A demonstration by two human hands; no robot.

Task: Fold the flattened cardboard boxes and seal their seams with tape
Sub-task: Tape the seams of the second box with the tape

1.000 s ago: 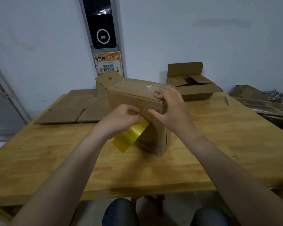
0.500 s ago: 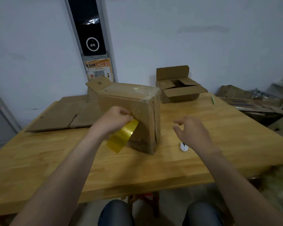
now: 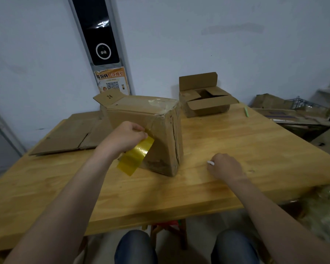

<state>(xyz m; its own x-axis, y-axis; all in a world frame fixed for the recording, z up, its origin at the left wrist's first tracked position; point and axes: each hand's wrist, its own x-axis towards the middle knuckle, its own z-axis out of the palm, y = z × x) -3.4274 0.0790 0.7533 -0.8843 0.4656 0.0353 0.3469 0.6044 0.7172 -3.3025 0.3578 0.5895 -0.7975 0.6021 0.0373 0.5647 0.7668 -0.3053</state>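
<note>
Gripping the yellow tape roll (image 3: 135, 158) against the upright cardboard box (image 3: 160, 130) on the wooden table (image 3: 246, 141) with our left hand (image 3: 125, 138) while our right hand (image 3: 226, 166) pinches a small white object (image 3: 211, 163) nearby, we risk the unbraced box sliding and the tape wrinkling.

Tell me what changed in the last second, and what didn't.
The right hand let go of the top corner of the box, moved down to the table right of the box, and its fingers now curl over a small white object there. The left hand still pinches the yellow tape against the box's near face; the box, flattened cardboard and open carton behind stayed put.
</note>
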